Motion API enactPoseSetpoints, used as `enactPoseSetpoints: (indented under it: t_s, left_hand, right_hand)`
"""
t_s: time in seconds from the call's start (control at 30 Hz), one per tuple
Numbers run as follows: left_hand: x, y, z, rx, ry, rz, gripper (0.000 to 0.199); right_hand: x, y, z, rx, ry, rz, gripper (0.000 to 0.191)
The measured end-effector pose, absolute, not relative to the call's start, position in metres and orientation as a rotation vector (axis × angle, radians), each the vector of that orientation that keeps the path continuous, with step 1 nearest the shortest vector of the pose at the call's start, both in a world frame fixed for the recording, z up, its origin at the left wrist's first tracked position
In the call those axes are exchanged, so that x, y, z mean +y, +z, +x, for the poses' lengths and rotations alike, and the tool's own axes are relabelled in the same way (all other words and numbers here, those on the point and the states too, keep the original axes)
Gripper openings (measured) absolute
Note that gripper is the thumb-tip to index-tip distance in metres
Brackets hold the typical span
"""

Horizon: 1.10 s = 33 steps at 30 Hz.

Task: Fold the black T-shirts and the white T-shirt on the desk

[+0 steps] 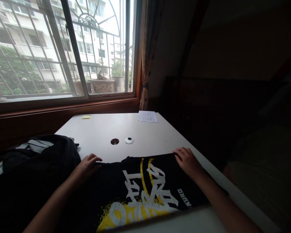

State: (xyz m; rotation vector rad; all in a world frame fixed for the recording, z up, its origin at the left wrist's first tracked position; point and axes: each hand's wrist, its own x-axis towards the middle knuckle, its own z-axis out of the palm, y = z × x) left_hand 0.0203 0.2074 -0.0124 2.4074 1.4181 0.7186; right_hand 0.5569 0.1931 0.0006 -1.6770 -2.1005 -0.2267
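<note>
A black shirt (135,191) with white lettering and a yellow print lies across the near part of a white table (99,129). At the shirt's far left edge rests my left hand (88,165), fingers bent over the cloth; whether they pinch it is unclear. My right hand (186,160) is at the far right corner of the shirt, its fingers closed on the fabric edge. The part of the shirt under my forearms is hidden.
Dark clothes (38,161) are heaped at the left. Farther back are a round hole (114,141), a round cap (129,140), papers (147,116) and yellow notes (86,116). A window (63,48) stands beyond the table.
</note>
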Motion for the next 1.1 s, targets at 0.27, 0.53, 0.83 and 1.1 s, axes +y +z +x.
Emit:
enactPoseSetpoints:
  t_s: [0.27, 0.53, 0.83, 1.1]
  left_hand:
    - [0.208, -0.002, 0.011, 1.463, 0.692, 2.104, 0.032]
    - [0.201, 0.005, 0.011, 1.479, 0.704, 1.897, 0.036]
    - [0.212, -0.021, -0.006, 1.55, 0.74, 2.071, 0.029]
    - [0.219, -0.043, -0.012, 1.601, 0.8, 2.26, 0.018]
  right_hand:
    - [0.224, 0.018, 0.391, -2.407, 0.483, -1.043, 0.031]
    - [0.256, 0.009, 0.365, -2.442, 0.816, -1.099, 0.022]
    - [0.24, -0.021, 0.35, -2.316, 0.371, -1.03, 0.012]
    - [0.235, -0.019, 0.347, -2.499, -0.19, -0.954, 0.026]
